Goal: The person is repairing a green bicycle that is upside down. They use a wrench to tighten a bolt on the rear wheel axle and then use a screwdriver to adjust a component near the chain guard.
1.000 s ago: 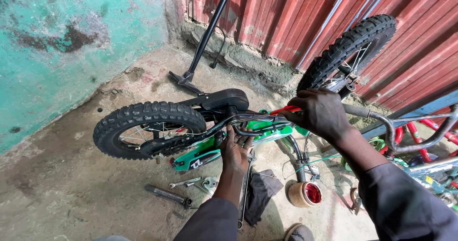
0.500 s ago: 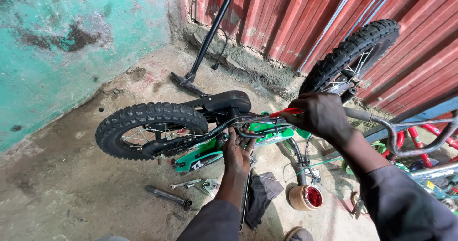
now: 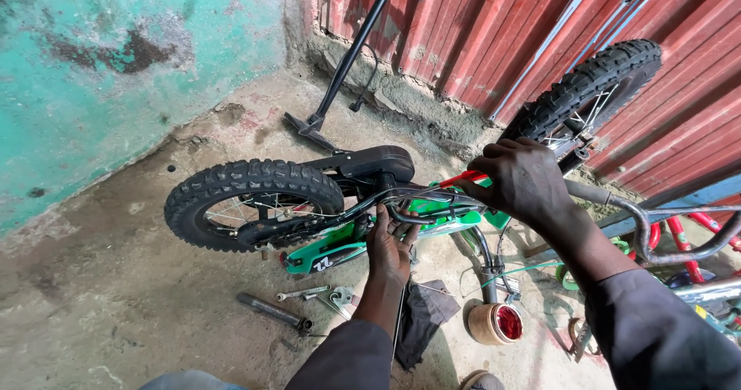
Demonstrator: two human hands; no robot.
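Your left hand (image 3: pixel 390 245) grips the bike (image 3: pixel 363 205) frame at centre; your right hand (image 3: pixel 519 182), at 2 o'clock, clasps a red-handled tool (image 3: pixel 463 178). Wrenches (image 3: pixel 309 293) lie at 7 o'clock.

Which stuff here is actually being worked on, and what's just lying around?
In hand:
- green bike frame, gripped by left hand
- red-handled tool, in right hand
- rear wheel and black saddle, parts of the same small bike

Lying about:
- floor pump against the wall
- wrenches and black tube on the floor
- dark rag
- open tin
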